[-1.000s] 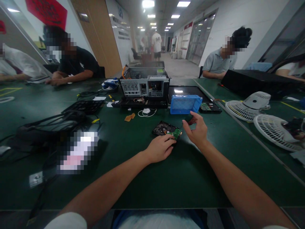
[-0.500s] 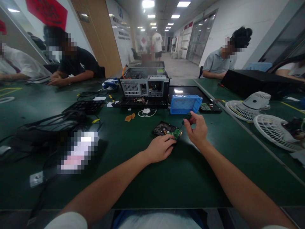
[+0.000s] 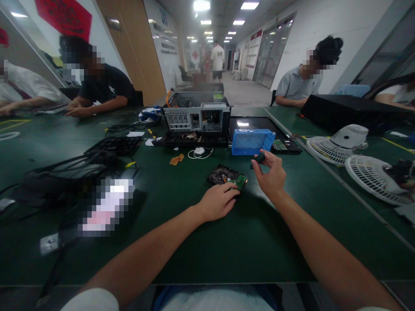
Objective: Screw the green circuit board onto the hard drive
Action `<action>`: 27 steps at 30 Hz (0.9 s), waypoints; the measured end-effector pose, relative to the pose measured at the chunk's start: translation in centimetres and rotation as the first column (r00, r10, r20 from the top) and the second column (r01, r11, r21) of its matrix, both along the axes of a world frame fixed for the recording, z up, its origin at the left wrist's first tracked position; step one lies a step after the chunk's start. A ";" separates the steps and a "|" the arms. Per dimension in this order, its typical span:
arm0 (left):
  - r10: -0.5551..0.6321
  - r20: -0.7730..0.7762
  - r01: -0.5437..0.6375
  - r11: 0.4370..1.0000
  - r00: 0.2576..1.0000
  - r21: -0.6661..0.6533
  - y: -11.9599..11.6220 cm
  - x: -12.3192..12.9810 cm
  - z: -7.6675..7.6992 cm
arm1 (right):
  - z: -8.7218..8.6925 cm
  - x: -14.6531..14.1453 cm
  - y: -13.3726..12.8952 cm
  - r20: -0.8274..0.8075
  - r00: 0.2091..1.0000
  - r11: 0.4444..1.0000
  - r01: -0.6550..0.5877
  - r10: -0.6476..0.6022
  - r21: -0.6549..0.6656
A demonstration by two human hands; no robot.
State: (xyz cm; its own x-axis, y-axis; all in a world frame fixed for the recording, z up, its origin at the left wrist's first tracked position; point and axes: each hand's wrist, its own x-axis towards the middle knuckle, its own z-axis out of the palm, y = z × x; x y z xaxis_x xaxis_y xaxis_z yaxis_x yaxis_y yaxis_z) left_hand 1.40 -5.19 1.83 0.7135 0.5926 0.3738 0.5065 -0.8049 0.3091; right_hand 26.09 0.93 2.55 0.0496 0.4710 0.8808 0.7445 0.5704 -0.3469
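One blue bin (image 3: pixel 249 144) stands beyond; right fingers (image 3: pixel 257 168) pinch tool (image 3: pixel 259 158), left fingers (image 3: pixel 228 186) hold drive (image 3: pixel 218 175).

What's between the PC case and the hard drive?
Head view: black panel right at the case, then white cable, then bare tabletop up to the hard drive.

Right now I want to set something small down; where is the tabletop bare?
The green tabletop is bare between your left forearm and right forearm, and between the right forearm and the nearer white plastic fan. Crowded: left, around the heaped black cables, and far middle, around the open grey metal computer case.
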 end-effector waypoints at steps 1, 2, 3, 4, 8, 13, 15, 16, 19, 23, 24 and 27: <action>0.003 0.000 -0.003 1.000 1.000 -0.002 0.0 0.0 0.0 | 0.1 0.0 -0.1 0.017 1.000 1.000 0.016 -0.016 0.013; 0.004 -0.001 -0.004 1.000 1.000 -0.005 0.0 0.0 0.0 | 0.3 0.0 -0.1 0.035 0.999 0.999 0.033 -0.034 0.030; 0.005 -0.002 -0.005 1.000 1.000 -0.006 0.0 0.0 0.0 | 0.4 0.0 -0.2 0.055 0.997 0.998 0.049 -0.051 0.047; 0.003 -0.003 -0.003 1.000 1.000 -0.008 0.0 0.0 0.0 | 0.6 0.0 -0.3 0.074 0.995 0.996 0.062 -0.066 0.063; -0.001 -0.006 0.001 1.000 1.000 -0.012 0.0 0.0 0.0 | 0.9 0.0 -0.5 0.128 0.989 0.993 0.063 -0.076 0.102; 0.002 -0.010 -0.002 1.000 1.000 -0.015 -0.1 0.0 0.2 | 1.1 0.2 -0.6 0.128 0.991 0.996 0.042 -0.051 0.074; -0.001 -0.010 0.001 1.000 1.000 -0.013 -0.1 0.0 0.2 | 1.3 0.3 -0.6 0.117 0.993 0.998 0.020 -0.027 0.058; -0.003 -0.011 0.002 1.000 1.000 -0.011 -0.1 0.0 0.2 | 1.3 0.3 -0.6 0.115 0.993 0.999 0.003 -0.009 0.054; -0.002 -0.006 0.002 1.000 1.000 -0.001 0.0 0.0 0.1 | 1.3 0.4 -0.5 0.109 0.993 0.998 -0.040 0.034 0.052; 0.000 -0.005 0.000 1.000 1.000 -0.008 0.0 0.0 0.0 | 1.4 0.4 -0.6 0.100 0.995 0.998 0.005 -0.011 0.058; -0.002 -0.007 0.002 1.000 1.000 -0.011 0.0 0.0 0.0 | 1.4 0.4 -0.7 0.103 0.994 0.998 0.023 -0.030 0.063; -0.007 -0.008 0.006 1.000 1.000 -0.014 -0.1 -0.1 0.2 | 1.6 0.2 -0.9 0.124 0.990 0.995 0.055 -0.064 0.079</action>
State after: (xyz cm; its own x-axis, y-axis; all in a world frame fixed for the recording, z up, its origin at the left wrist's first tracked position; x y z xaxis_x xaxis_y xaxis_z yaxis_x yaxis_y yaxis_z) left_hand 1.35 -5.30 2.05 0.7205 0.5929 0.3597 0.5038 -0.8039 0.3160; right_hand 26.29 0.06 4.17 -0.0379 0.4024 0.9147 0.8129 0.5447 -0.2060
